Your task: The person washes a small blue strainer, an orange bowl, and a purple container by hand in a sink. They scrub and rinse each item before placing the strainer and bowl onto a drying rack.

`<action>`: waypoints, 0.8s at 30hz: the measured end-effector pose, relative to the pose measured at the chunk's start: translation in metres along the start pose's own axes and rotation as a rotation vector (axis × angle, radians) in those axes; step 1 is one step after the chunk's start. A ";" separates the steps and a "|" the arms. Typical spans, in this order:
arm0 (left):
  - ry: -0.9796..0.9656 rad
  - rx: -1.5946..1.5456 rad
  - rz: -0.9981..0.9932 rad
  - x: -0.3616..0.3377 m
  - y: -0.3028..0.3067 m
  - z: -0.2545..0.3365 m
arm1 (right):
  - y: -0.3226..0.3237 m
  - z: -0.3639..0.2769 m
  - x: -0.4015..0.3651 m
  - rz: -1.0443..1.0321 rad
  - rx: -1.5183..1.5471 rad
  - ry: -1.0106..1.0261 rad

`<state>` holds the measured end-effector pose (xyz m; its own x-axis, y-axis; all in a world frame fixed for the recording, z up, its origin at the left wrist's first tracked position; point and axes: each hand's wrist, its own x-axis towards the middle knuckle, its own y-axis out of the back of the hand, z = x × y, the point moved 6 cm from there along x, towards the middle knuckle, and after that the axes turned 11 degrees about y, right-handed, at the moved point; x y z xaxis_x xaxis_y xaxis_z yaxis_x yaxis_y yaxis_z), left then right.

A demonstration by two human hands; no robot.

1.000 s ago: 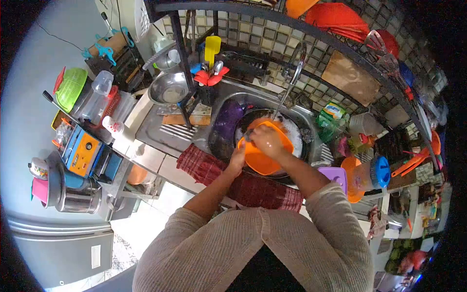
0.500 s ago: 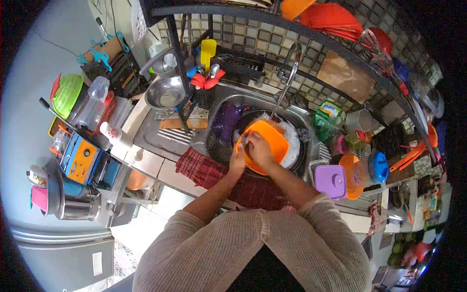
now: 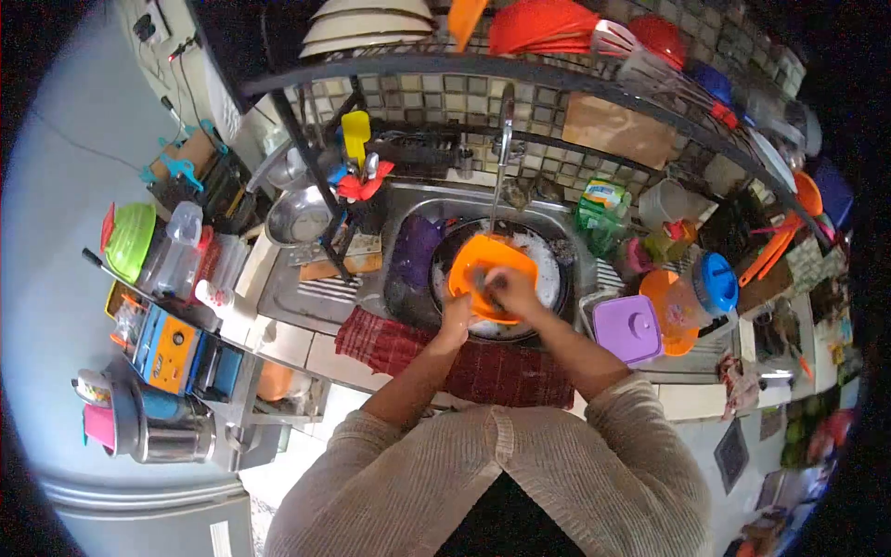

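An orange container (image 3: 495, 255) is tilted over the metal sink (image 3: 394, 295), above a dark round basin (image 3: 444, 269) of suds. My left hand (image 3: 457, 318) is closed on the container's near left edge. Inside the container, my right hand (image 3: 510, 291) has its fingers curled around something dark that is too small and blurred to name. Behind the container rises the faucet (image 3: 506, 135). Left of the basin in the sink lies a purple item (image 3: 420, 251).
A red checked cloth (image 3: 390, 343) hangs along the front edge. To the right are a purple lid (image 3: 624, 330), a blue-lidded jug (image 3: 716, 285) and a green bottle (image 3: 599, 218). A steel bowl (image 3: 299, 218) sits left, under a dark rack (image 3: 408, 65).
The view has shifted, showing more of the rack. My right hand has moved toward the right inside the container, which is now tilted differently. My left hand keeps its hold on the edge.
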<state>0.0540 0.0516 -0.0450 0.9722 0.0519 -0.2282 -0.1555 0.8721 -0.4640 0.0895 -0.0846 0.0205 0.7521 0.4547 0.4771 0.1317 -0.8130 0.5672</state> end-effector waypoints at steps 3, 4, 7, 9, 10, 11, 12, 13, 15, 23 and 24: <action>0.224 -0.053 0.101 -0.006 -0.026 0.032 | 0.111 -0.013 0.008 0.431 -0.049 -0.085; 0.229 -0.048 0.100 -0.001 -0.035 0.040 | 0.153 -0.032 0.001 0.613 -0.242 -0.055; 0.188 0.116 0.140 0.018 -0.053 0.057 | 0.246 0.038 -0.055 1.044 -0.176 -0.100; 0.043 0.268 0.061 0.033 -0.069 0.071 | 0.281 0.084 -0.094 1.277 0.088 -0.394; -0.009 0.315 0.038 0.042 -0.076 0.076 | 0.293 0.117 -0.106 1.271 0.089 -0.391; -0.311 0.668 0.111 0.052 -0.079 0.086 | 0.299 0.156 -0.117 1.188 0.100 -0.403; -0.617 1.020 0.186 0.051 -0.088 0.093 | 0.303 0.193 -0.128 1.106 0.113 -0.416; -0.616 1.026 0.194 0.044 -0.094 0.102 | 0.302 0.224 -0.134 0.974 0.335 -0.318; -0.451 1.279 0.128 0.028 -0.122 0.120 | 0.292 0.170 -0.124 1.005 0.102 -0.499; -0.502 1.099 0.418 0.035 -0.089 0.115 | 0.143 0.033 0.005 0.480 0.205 -0.134; -0.587 0.963 0.484 0.041 -0.071 0.110 | 0.113 0.038 0.026 0.358 0.508 -0.167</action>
<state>0.1237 0.0454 0.0724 0.8201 0.4647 0.3340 -0.5717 0.6925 0.4401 0.1485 -0.1781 0.0714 0.8911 0.0941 0.4439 0.1129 -0.9935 -0.0159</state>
